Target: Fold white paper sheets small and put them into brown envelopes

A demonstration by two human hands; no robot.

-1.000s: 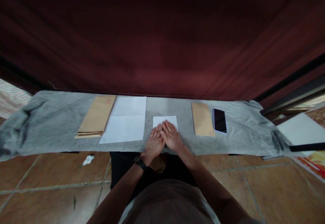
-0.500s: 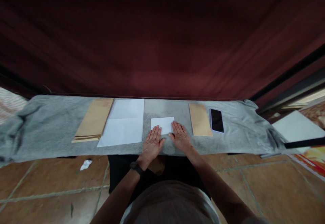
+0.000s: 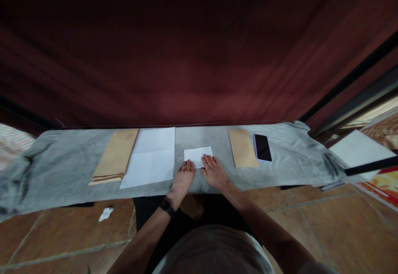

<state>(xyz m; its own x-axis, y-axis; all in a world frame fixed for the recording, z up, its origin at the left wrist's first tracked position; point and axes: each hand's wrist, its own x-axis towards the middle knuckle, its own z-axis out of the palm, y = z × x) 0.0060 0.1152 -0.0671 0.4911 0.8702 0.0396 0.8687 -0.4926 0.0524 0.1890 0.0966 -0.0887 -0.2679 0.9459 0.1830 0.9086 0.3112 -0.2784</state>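
A small folded sheet of white paper [image 3: 196, 152] lies on the grey cloth, its near edge partly covered by my fingers. My left hand [image 3: 184, 177] rests at its lower left corner, fingers stretched out and the thumb mostly hidden. Flat over the paper's lower right part lies my right hand [image 3: 214, 172], fingers extended. Neither hand grips anything. To the left are larger white sheets [image 3: 152, 158] with a crease across them. On the right lies a single brown envelope [image 3: 243, 149].
A stack of brown envelopes [image 3: 115, 156] lies left of the white sheets. Beside the single envelope is a phone [image 3: 263, 147], screen dark. The grey cloth [image 3: 68, 162] covers a narrow table against a dark red curtain [image 3: 192, 58]. Crumpled tissue [image 3: 106, 214] lies on the tiled floor.
My right hand has slid left over the paper. My left hand has drawn slightly back towards me, its thumb now tucked in. The view has tilted a little.
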